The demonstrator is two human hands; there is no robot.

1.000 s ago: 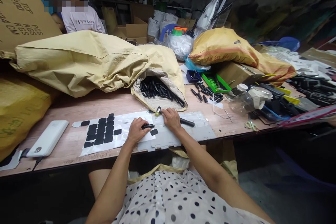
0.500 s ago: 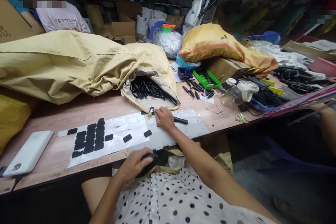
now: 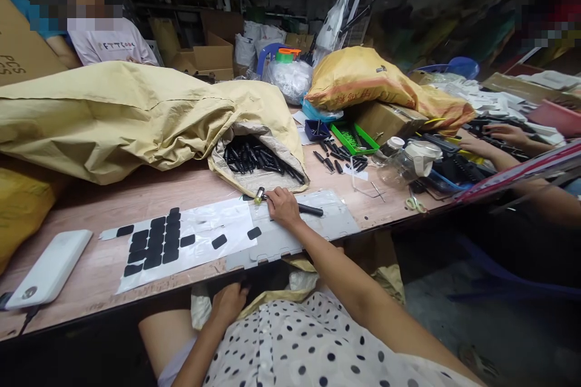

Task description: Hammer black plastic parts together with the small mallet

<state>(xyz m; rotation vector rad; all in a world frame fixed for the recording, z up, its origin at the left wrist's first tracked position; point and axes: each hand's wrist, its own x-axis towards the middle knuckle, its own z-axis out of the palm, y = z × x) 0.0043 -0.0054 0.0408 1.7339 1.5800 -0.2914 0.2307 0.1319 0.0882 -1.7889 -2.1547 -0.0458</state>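
My right hand (image 3: 284, 205) is closed around a small hammer (image 3: 311, 210) lying over the grey board (image 3: 333, 227). Its metal and yellowish head points left, and the black handle sticks out past my hand to the right. Below the table edge, close to my lap, is my left hand (image 3: 230, 302); its fingertips are in shadow and I cannot tell what they hold. Left of the board, a white sheet (image 3: 200, 221) carries rows of black rounded pads (image 3: 157, 242). One loose black pad (image 3: 255, 233) lies where sheet and board meet.
An open sack (image 3: 261, 180) full of black handle-like parts lies behind the board. Further right are a green tray (image 3: 354, 138), clear jars (image 3: 411, 163) and scissors (image 3: 415, 204). A white power bank (image 3: 49, 269) sits at left. A co-worker's hands (image 3: 494, 139) are among black parts at right.
My left hand has left the board with a black part and dropped below the table edge. My right hand stays on the hammer. The view has turned right, and a co-worker's arms have appeared there.
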